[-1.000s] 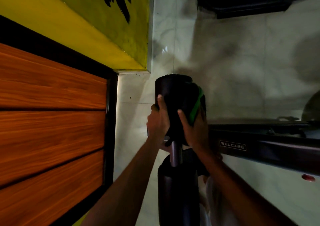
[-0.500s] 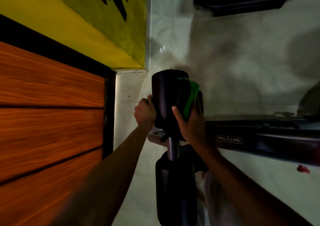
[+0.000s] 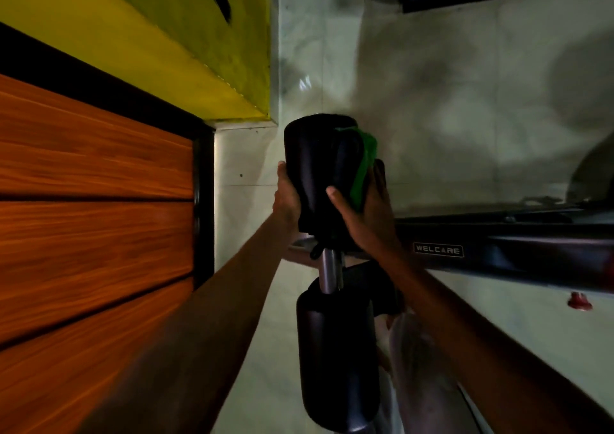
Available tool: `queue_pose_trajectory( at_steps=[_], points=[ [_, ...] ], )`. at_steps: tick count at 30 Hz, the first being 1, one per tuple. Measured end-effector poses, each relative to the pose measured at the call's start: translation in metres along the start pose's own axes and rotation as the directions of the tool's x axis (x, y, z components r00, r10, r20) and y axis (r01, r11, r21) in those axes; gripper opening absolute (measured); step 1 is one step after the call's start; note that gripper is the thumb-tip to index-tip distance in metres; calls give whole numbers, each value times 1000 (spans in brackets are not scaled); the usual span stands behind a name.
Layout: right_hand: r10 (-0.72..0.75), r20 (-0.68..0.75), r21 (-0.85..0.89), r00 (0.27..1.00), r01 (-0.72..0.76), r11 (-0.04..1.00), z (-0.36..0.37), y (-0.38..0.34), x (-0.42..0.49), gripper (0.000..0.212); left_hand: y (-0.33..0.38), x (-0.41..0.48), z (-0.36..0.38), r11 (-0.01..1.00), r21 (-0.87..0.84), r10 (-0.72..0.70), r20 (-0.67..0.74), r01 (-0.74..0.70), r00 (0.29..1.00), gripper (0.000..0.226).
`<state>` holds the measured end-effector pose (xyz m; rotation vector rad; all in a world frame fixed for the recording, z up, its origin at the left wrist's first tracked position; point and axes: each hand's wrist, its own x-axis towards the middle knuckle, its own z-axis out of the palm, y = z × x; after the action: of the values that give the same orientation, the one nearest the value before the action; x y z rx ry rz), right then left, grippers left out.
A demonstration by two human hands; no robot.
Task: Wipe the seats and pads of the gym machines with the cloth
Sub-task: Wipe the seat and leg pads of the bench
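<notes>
The left hand grips the upper pad on its left side, probably to stop it turning. The right hand clasps the green cloth against the pad's right side, thumb across the front. The pad's top end is free, with open floor beyond. The metal post and lower pad crowd in below, and the machine frame is close on the right.

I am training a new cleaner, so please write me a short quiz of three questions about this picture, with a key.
1. Which hand presses the green cloth against the upper roller pad?
2. True or false: the lower roller pad is being wiped.
3. Fill in: the frame label reads ____.
Key: 1. right hand; 2. false; 3. WELCARE.
</notes>
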<state>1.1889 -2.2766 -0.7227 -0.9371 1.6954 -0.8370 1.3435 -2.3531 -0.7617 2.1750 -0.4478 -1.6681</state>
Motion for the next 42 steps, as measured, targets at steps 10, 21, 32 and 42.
queue_pose_trajectory(
  at_steps=[10,21,32,42],
  points=[
    [359,151,352,921,-389,851,-11,2,80,98,17,-33,-6,986,-145,-47,222,81,974,81],
    [380,136,301,915,-403,864,-9,-13,74,100,23,-32,-10,940,276,251,-161,-200,955,59],
    [373,276,487,886,-464,740,-12,5,70,82,16,-16,-2,998,-39,-40,114,45,993,122],
    [497,245,507,833,-547,666,-4,24,14,105,24,-34,-10,922,308,319,-261,-235,911,71]
  ],
)
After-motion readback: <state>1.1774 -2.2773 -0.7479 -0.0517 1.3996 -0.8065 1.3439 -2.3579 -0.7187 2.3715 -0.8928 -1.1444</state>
